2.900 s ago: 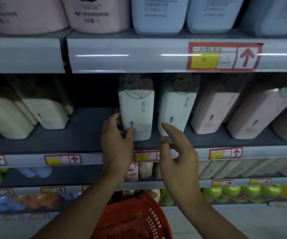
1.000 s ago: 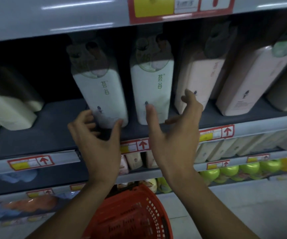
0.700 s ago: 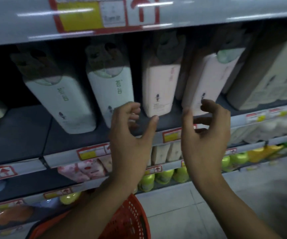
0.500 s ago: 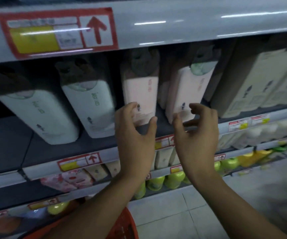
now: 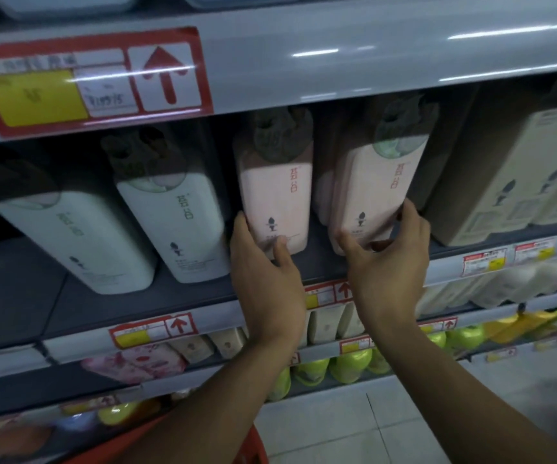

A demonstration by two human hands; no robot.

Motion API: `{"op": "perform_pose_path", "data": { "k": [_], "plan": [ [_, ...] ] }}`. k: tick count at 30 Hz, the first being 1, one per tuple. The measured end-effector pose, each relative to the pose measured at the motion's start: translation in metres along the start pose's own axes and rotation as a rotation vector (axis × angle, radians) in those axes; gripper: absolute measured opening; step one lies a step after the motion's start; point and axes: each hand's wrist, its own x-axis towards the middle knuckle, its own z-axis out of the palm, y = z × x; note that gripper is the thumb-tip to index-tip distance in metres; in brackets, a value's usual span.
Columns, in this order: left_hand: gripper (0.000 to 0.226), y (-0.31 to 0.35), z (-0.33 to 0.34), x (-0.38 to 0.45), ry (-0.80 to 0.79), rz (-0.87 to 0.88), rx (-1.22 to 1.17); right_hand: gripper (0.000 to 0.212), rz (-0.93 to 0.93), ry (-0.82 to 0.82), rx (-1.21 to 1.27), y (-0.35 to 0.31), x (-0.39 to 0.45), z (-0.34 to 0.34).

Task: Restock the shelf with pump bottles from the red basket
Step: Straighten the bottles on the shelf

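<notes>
- Store shelving is filling the view, with a dark shelf carrying upright pump bottles under a red price tag.
- Two white bottles are standing at the left of that shelf.
- The left hand is gripping the left pink bottle at its base, fingers on one side and thumb on the front.
- The right hand is gripping the right pink bottle low down, fingers curled round its edge.
- The red basket is showing only a rim, at the bottom edge.
</notes>
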Motion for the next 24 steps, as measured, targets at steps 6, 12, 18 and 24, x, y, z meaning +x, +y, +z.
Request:
{"op": "perform_pose_path", "data": {
  "k": [6, 12, 18, 24],
  "plan": [
    [0.054, -0.004, 0.002, 0.001, -0.002, 0.011, 0.019, 0.086, 0.017, 0.007, 0.019, -0.002, 0.005, 0.005],
    [0.064, -0.003, 0.003, -0.003, -0.02, 0.014, 0.04, 0.084, 0.021, 0.01, 0.04, 0.002, 0.005, 0.006],
    [0.059, -0.008, 0.007, 0.002, -0.038, 0.003, 0.015, 0.089, 0.019, -0.006, 0.021, 0.004, 0.007, 0.007],
    [0.047, -0.016, 0.009, 0.01, -0.012, 0.004, 0.037, 0.093, 0.021, -0.051, -0.015, 0.005, 0.007, 0.005]
  ]
}}
